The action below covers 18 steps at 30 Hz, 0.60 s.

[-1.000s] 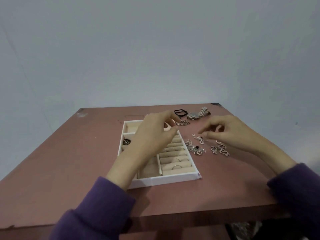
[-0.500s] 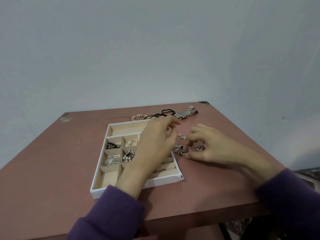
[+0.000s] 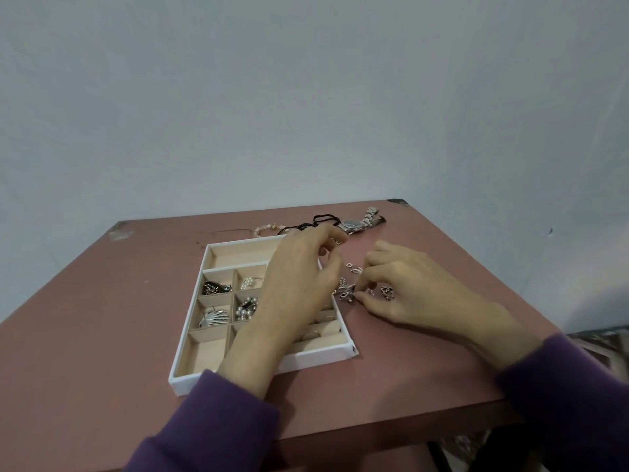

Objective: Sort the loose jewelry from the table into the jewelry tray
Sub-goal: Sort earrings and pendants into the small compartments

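Note:
A white jewelry tray (image 3: 190, 376) with beige compartments lies on the reddish table (image 3: 85, 318). Its left cells hold silver pieces and pearl items. My left hand (image 3: 292, 287) hovers over the tray's right half with fingers curled, and I cannot see anything in it. Just right of the tray lies a pile of small silver earrings (image 3: 350, 287). My right hand (image 3: 405, 287) rests on the table with thumb and fingertips pinching at a piece in that pile. The ring slots under my left hand are mostly hidden.
Behind the tray lie a silver watch (image 3: 357, 223), a black cord bracelet (image 3: 320, 221) and a pale beaded bracelet (image 3: 269, 229). The table's right edge and front edge are close to my forearms. A grey wall stands behind.
The view swung right, so the tray's left cells came into sight. My right hand moved left from the scattered earrings to the pile by the tray and pinched down. My left hand stayed over the tray.

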Available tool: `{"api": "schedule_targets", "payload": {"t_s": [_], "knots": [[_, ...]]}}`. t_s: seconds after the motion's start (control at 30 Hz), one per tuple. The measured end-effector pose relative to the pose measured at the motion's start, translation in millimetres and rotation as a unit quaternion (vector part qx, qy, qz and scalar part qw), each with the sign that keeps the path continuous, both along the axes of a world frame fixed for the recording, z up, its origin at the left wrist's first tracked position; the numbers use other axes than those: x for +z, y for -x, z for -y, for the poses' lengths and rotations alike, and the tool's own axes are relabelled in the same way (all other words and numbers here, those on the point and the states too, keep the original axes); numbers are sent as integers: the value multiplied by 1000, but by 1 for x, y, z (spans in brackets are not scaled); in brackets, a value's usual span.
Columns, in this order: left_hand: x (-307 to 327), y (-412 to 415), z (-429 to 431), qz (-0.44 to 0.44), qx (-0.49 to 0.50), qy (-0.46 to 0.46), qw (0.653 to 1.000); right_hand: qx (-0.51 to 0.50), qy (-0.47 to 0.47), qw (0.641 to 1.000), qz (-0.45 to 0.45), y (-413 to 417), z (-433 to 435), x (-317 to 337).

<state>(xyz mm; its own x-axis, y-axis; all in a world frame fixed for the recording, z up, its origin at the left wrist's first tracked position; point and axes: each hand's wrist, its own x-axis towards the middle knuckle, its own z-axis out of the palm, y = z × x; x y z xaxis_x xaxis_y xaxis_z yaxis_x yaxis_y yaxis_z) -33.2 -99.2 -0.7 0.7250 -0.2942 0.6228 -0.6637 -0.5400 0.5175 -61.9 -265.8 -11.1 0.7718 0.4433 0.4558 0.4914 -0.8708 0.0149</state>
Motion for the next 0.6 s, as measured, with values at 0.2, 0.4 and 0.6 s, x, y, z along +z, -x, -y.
{"api": "schedule_targets", "payload": {"t_s": [0.2, 0.4, 0.6], "knots": [[2, 1, 0, 1, -4, 1, 1000, -7, -200, 979, -39, -2, 5, 2], [1, 0, 0, 1, -2, -1, 1000, -52, -433, 892, -122, 2, 8, 11], [2, -4, -2, -9, 7, -31, 999, -32, -580, 804, -128, 0, 13, 17]]}}
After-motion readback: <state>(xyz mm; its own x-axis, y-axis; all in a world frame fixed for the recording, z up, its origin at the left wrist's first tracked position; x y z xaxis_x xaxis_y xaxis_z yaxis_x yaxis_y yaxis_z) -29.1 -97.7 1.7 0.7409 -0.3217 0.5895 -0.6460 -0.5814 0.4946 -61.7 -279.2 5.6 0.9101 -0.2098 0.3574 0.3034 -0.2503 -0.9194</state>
